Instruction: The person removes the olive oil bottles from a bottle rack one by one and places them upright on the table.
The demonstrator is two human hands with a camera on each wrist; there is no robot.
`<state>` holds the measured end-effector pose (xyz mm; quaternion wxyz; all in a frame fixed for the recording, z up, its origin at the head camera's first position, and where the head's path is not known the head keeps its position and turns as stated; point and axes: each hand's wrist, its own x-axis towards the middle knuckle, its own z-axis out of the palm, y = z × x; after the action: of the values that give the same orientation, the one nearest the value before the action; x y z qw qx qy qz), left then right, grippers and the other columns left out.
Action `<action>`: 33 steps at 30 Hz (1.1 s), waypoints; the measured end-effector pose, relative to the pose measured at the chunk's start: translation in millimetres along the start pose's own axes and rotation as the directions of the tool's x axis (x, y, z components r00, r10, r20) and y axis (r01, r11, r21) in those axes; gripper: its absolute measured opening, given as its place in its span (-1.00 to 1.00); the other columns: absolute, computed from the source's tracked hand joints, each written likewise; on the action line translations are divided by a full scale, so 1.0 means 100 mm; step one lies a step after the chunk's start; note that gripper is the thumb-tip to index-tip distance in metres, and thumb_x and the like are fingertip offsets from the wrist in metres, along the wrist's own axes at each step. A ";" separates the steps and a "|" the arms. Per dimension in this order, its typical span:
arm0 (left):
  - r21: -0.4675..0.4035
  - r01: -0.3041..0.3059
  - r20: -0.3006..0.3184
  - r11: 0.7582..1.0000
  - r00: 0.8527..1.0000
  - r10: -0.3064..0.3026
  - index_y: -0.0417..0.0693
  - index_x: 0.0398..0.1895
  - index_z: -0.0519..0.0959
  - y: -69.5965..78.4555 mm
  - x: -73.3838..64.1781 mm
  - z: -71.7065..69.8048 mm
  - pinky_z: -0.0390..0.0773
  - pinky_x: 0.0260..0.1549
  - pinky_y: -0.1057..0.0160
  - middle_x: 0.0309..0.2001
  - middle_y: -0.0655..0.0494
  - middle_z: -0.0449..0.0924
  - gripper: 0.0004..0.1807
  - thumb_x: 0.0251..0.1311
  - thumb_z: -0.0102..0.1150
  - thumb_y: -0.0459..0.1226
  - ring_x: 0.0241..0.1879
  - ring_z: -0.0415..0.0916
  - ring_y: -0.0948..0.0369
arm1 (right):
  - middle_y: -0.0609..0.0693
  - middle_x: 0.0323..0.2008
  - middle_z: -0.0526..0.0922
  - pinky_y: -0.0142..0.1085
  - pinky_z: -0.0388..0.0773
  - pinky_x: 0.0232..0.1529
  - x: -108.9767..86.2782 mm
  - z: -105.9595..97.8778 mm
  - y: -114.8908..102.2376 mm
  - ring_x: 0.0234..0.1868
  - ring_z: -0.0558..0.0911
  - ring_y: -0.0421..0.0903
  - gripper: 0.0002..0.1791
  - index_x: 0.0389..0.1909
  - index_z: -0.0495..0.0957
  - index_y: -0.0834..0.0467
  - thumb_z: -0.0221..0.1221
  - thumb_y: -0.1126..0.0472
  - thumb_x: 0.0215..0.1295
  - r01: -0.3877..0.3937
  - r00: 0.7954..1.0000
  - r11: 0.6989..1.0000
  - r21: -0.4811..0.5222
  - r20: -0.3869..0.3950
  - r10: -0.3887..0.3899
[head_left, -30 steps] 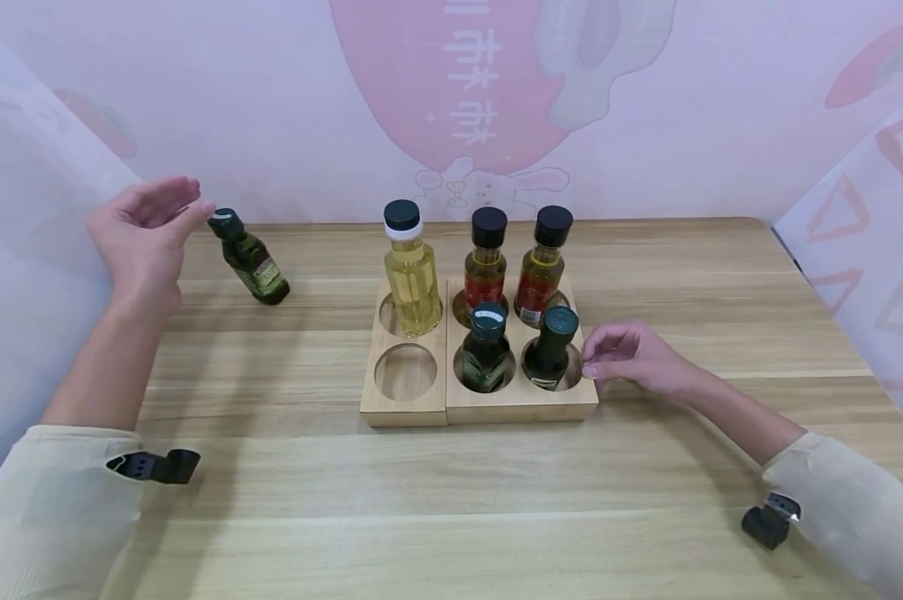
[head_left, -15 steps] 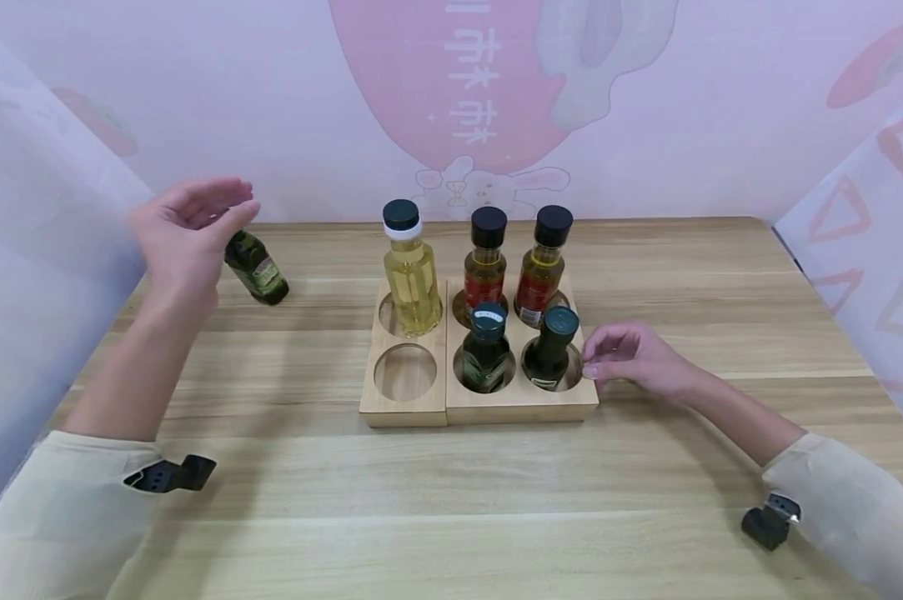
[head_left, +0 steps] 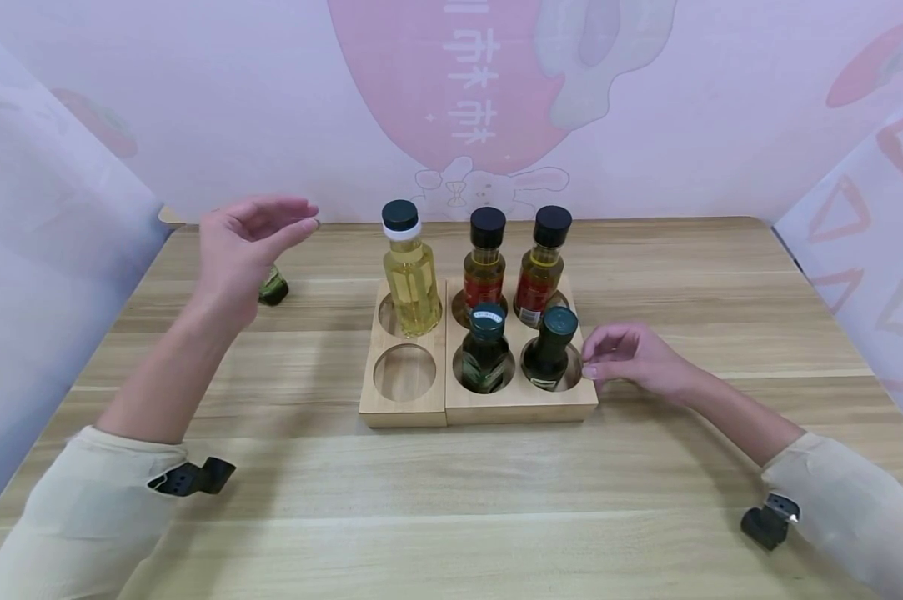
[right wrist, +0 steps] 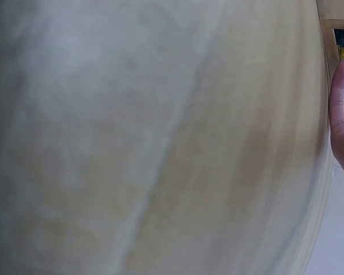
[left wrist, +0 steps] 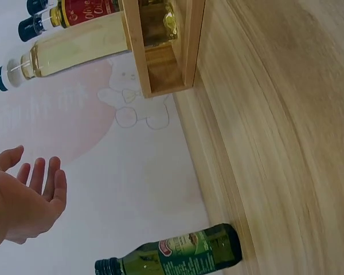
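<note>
My left hand (head_left: pixel 237 254) is raised over the table's left side with fingers loosely bent and nothing in them. Behind it, mostly hidden in the head view, a green glass bottle (left wrist: pixel 183 255) stands on the table, apart from the hand. The fingertips of my right hand (head_left: pixel 634 358) touch the right side of a wooden bottle rack (head_left: pixel 522 412). A pale yellow oil bottle (head_left: pixel 412 283) occupies its rear left hole. Two red-labelled olive oil bottles (head_left: pixel 484 275) fill the other rear holes. In front are two dark green bottles (head_left: pixel 484 358), the right one leaning.
Bare wood shows through the rack's front left hole (head_left: pixel 406 375). The wood-grain table (head_left: pixel 451 517) runs back to a printed white backdrop (head_left: pixel 271 100). Side panels (head_left: pixel 871 192) rise at left and right.
My left hand has moved to the right, past the cap of the standing green bottle and in front of it, hiding most of it. The right hand and rack stay put.
</note>
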<state>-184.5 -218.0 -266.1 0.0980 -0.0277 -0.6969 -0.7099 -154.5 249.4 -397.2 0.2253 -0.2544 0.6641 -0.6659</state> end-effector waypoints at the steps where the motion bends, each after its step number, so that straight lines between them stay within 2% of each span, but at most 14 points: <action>1: 0.018 0.001 0.013 1.000 1.000 -0.002 -0.16 -0.08 0.77 0.00 0.00 0.02 0.62 -0.01 0.48 -0.22 0.20 0.81 -0.75 0.16 0.51 -0.41 -0.18 0.73 0.29 | -0.11 -0.32 0.71 -0.35 0.73 -0.30 0.00 0.00 0.00 -0.32 0.67 -0.23 -0.70 -0.23 0.67 0.10 0.20 0.58 0.28 0.001 1.000 1.000 0.000 0.001 -0.001; 4: 0.062 -0.006 0.069 0.998 0.998 0.002 -0.16 -0.04 0.76 -0.01 -0.01 0.08 0.63 0.01 0.47 -0.18 0.19 0.81 -0.74 0.19 0.49 -0.40 -0.13 0.72 0.29 | -0.11 -0.32 0.71 -0.35 0.73 -0.30 0.00 0.01 0.00 -0.33 0.67 -0.23 -0.71 -0.23 0.67 0.11 0.20 0.58 0.28 0.003 1.000 1.000 -0.002 0.001 -0.003; 9: 0.090 -0.014 0.182 0.996 0.983 -0.003 -0.14 0.04 0.73 -0.02 -0.02 0.16 0.66 0.01 0.43 -0.06 0.11 0.78 -0.69 0.23 0.43 -0.46 -0.08 0.73 0.27 | -0.11 -0.33 0.72 -0.37 0.73 -0.31 0.00 0.02 -0.01 -0.34 0.67 -0.22 -0.67 -0.24 0.68 0.05 0.20 0.58 0.27 -0.006 1.000 1.000 -0.004 -0.004 0.006; 14: 0.168 0.011 0.227 0.986 0.973 -0.050 -0.06 0.13 0.70 -0.01 -0.04 0.20 0.66 0.02 0.42 0.04 0.09 0.75 -0.61 0.23 0.44 -0.44 -0.02 0.72 0.25 | -0.11 -0.33 0.72 -0.37 0.73 -0.31 0.00 0.01 -0.01 -0.34 0.67 -0.22 -0.67 -0.24 0.68 0.06 0.20 0.57 0.27 -0.007 1.000 1.000 -0.004 -0.002 0.007; 20: 0.112 0.020 0.282 0.993 0.958 -0.051 -0.11 0.18 0.66 -0.02 -0.03 0.25 0.65 0.06 0.39 0.04 0.13 0.75 -0.53 0.20 0.41 -0.53 0.02 0.70 0.23 | -0.11 -0.33 0.71 -0.36 0.72 -0.31 0.00 0.01 -0.01 -0.35 0.66 -0.21 -0.69 -0.24 0.68 0.09 0.20 0.58 0.28 0.003 1.000 1.000 -0.002 0.000 -0.003; 25: 0.078 0.004 0.328 0.997 0.944 -0.029 -0.14 0.20 0.64 -0.04 -0.01 0.30 0.63 0.11 0.37 0.08 0.06 0.74 -0.51 0.19 0.38 -0.57 0.07 0.68 0.21 | -0.11 -0.33 0.71 -0.35 0.72 -0.31 0.00 0.01 -0.01 -0.35 0.66 -0.21 -0.69 -0.24 0.68 0.09 0.20 0.58 0.29 -0.005 1.000 1.000 -0.002 -0.003 0.005; 33: 0.025 0.005 0.378 1.000 0.926 -0.014 -0.18 0.21 0.63 -0.08 0.01 0.38 0.63 0.13 0.33 0.05 0.07 0.75 -0.49 0.18 0.37 -0.60 0.08 0.67 0.18 | -0.10 -0.32 0.71 -0.35 0.72 -0.31 0.00 0.01 -0.02 -0.34 0.66 -0.20 -0.69 -0.24 0.68 0.08 0.20 0.57 0.28 -0.003 1.000 1.000 -0.006 -0.008 0.003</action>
<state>-190.8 -180.2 -273.2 -0.0413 -0.1593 -0.7110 -0.6836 -153.6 248.8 -395.5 0.2227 -0.2516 0.6675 -0.6645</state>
